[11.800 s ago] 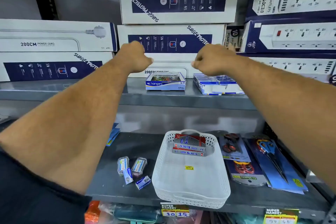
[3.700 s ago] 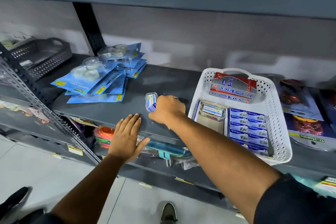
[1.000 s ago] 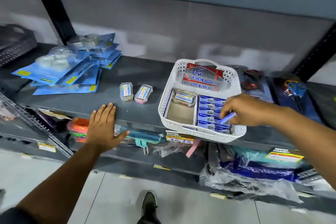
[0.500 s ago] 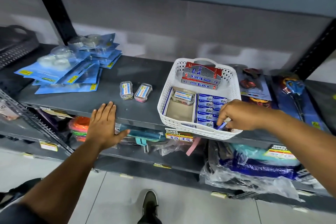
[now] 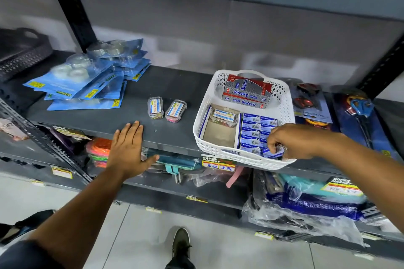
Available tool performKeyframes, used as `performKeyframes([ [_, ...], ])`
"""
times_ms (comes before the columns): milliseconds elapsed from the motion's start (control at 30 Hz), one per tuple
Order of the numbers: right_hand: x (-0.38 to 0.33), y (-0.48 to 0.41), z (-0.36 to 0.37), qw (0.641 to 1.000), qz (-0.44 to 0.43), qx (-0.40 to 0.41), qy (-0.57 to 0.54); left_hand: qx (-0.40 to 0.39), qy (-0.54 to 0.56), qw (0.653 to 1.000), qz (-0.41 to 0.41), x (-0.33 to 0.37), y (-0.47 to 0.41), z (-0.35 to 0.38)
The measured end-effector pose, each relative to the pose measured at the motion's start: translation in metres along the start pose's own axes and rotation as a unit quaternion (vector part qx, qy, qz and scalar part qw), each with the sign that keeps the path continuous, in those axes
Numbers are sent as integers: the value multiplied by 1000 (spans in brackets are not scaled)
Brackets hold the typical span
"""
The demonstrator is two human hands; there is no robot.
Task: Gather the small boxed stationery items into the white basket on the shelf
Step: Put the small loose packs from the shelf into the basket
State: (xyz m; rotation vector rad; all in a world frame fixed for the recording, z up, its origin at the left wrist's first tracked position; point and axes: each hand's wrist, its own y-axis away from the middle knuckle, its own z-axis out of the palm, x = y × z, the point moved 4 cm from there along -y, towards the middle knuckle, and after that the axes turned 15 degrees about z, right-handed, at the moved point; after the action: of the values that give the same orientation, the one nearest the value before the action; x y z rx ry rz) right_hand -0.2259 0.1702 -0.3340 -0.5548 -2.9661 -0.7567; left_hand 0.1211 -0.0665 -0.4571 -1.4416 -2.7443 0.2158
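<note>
The white basket (image 5: 206, 102) stands on the grey shelf (image 5: 153, 85). Inside it lie red and grey Softek boxes (image 5: 247, 91), a clear clip case (image 5: 223, 117) on an open tray, and rows of small blue staple boxes (image 5: 254, 131). My right hand (image 5: 293, 141) reaches into the basket's front right corner, fingers pinched on a small blue box (image 5: 272, 153). Two clear clip cases (image 5: 167, 109) lie on the shelf left of the basket. My left hand (image 5: 129, 148) rests flat on the shelf's front edge, fingers spread.
Blue blister packs of tape (image 5: 87, 76) are piled at the left. A dark basket (image 5: 19, 50) sits far left. Scissors packs (image 5: 310, 100) lie right of the white basket. Bagged goods (image 5: 306, 203) fill the lower shelf. A black upright post (image 5: 72, 13) stands behind.
My right hand has lowered the small blue box deeper into the basket's front right corner. My left hand has stayed flat on the shelf edge.
</note>
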Motion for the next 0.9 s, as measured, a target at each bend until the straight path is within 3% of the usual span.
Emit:
performKeyframes([
  [100,-2,-5,4,1000,-5,15,27,-6,-6,1000,0,0,0,1],
  [333,-2,-10,10,999,-19,-33,-15,-7,-6,1000,-5,0,-1,1],
  [700,-13,-31,-7,992,11,-121,35,-4,13,1000,-6,3,0,0],
  [733,-17,-33,-19,995,2,-103,2,-1,14,1000,2,6,1,0],
  [800,-41,-59,-58,996,-56,14,-64,6,20,1000,-6,-1,3,1],
  [900,-91,-90,-104,970,-117,162,-135,21,29,999,-3,3,3,-2],
])
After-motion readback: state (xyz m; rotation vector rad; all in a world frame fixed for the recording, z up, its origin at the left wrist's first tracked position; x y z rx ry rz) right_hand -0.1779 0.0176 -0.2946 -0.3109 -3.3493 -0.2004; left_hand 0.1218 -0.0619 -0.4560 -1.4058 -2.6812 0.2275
